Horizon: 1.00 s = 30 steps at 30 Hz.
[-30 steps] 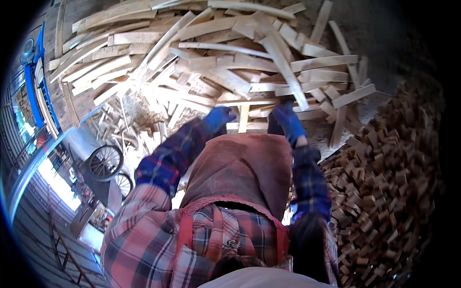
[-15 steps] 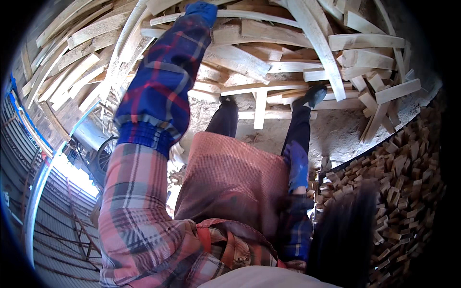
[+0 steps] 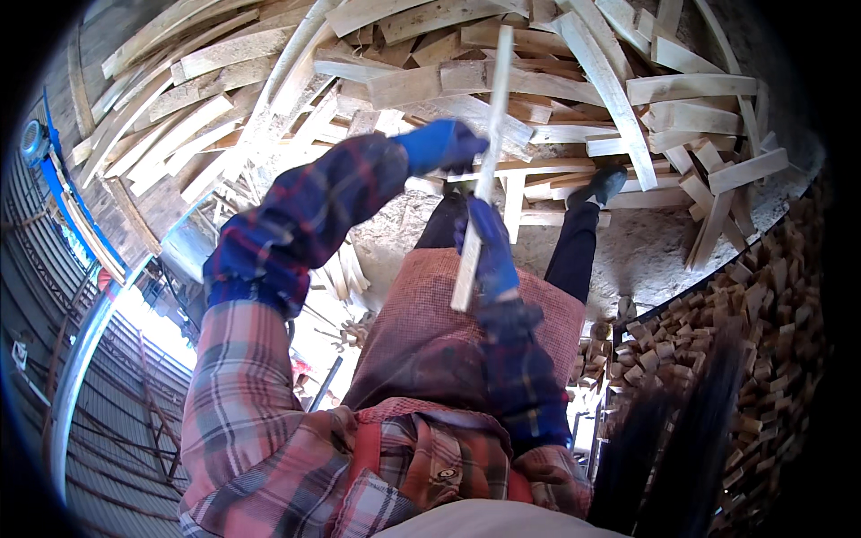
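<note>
A long, pale wooden strip (image 3: 495, 117) stands slanted in front of me, its lower end over my lap. My right hand (image 3: 487, 242), in a blue and purple glove, is closed round its lower part. Higher up, my blue-gloved left hand (image 3: 444, 146) meets the strip from the left with its fingers curled against it; the fingertips are partly hidden. Beneath the strip's lower end, a reddish woven apron (image 3: 421, 296) covers my lap. Beyond my hands lies a heap of rough wooden slats (image 3: 404, 88).
Many short cut wood pieces (image 3: 762, 332) are piled at the right. Crossed offcuts (image 3: 717, 202) lie at the far right, near my shoe (image 3: 605, 184). At the left are a metal post (image 3: 76, 377) and a blue-edged frame with a motor (image 3: 36, 139).
My left hand has come back from the far slat heap toward me. My right hand has risen from beside my leg to over my lap, and the wooden strip is now held up.
</note>
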### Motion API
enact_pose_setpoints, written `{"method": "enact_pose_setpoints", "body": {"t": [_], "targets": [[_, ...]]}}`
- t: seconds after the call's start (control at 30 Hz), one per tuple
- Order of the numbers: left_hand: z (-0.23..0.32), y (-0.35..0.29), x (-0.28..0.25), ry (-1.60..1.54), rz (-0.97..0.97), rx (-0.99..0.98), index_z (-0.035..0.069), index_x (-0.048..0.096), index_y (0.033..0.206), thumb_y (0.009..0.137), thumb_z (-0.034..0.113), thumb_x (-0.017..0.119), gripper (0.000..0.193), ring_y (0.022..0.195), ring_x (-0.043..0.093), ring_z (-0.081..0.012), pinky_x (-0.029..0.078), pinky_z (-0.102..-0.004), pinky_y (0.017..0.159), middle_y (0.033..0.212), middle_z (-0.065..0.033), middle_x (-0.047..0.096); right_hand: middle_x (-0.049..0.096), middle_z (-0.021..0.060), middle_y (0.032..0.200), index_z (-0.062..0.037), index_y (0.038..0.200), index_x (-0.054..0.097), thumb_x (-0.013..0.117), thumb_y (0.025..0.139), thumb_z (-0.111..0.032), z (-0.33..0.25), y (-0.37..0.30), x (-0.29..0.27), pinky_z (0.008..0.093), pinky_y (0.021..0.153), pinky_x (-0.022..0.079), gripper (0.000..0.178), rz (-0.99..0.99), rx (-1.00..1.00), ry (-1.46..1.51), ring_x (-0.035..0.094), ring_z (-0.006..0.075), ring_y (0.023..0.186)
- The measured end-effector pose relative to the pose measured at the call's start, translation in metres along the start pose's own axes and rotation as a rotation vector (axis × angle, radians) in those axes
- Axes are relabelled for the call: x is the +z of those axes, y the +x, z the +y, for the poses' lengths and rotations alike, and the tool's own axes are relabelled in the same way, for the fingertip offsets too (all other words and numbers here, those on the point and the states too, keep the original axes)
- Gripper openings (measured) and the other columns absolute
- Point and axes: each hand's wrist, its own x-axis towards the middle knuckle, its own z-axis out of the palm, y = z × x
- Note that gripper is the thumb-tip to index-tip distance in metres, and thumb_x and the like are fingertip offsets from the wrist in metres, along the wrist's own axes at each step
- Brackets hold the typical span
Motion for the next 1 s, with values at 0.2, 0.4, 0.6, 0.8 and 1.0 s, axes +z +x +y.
{"method": "enact_pose_setpoints", "body": {"t": [0.2,0.4,0.6,0.8,1.0], "targets": [[-0.043,0.192,-0.005,1.242,0.986,0.61,0.013,0.052,0.122,0.081,0.025,0.058,0.043,0.109,0.059,-0.0303,0.045,-0.0508,0.087,0.121,-0.0092,0.06,0.052,0.0021,0.073,-0.0045,0.138,0.037,0.057,0.091,-0.031,-0.006,-0.068,-0.073,0.0207,0.052,0.043,0.058,0.203,-0.119,-0.25,0.05,0.0083,0.058],[-0.024,0.246,-0.007,1.264,0.737,0.266,0.019,0.05,0.119,0.075,0.018,0.065,0.046,0.103,0.061,-0.0273,0.047,-0.0494,0.082,0.11,-0.0071,0.062,0.052,0.0011,0.07,-0.0083,0.138,0.038,0.058,0.091,-0.028,-0.009,-0.079,-0.119,0.0205,0.046,0.042,0.055,0.445,-0.043,-0.118,0.049,0.0081,0.051],[-0.06,0.151,-0.054,1.33,0.737,0.244,0.014,0.051,0.113,0.068,0.02,0.072,0.05,0.094,0.061,-0.0264,0.048,-0.0462,0.076,0.101,-0.0106,0.062,0.053,-0.0007,0.068,-0.0094,0.131,0.047,0.06,0.091,-0.033,-0.006,-0.088,-0.114,0.0191,0.045,0.041,0.048,0.462,-0.056,-0.159,0.049,0.0063,0.051],[-0.11,-0.065,-0.023,0.687,0.343,-0.14,0.008,0.056,0.113,0.074,0.028,0.068,0.045,0.095,0.063,-0.0355,0.05,-0.0448,0.082,0.105,-0.0173,0.063,0.054,-0.0007,0.068,-0.0126,0.119,0.054,0.064,0.089,-0.038,0.001,-0.09,-0.089,0.0204,0.045,0.041,0.041,0.427,-0.044,-0.227,0.05,0.0073,0.052],[-0.249,-0.372,0.069,0.033,0.228,-0.367,0.0,0.053,0.123,0.072,0.03,0.079,0.064,0.098,0.061,-0.0279,0.048,-0.0377,0.087,0.109,-0.0179,0.061,0.052,0.0012,0.068,-0.0126,0.115,0.056,0.067,0.084,-0.049,0.021,-0.088,-0.046,0.023,0.047,0.041,0.049,0.397,0.107,-0.14,0.049,0.0102,0.053]]}}
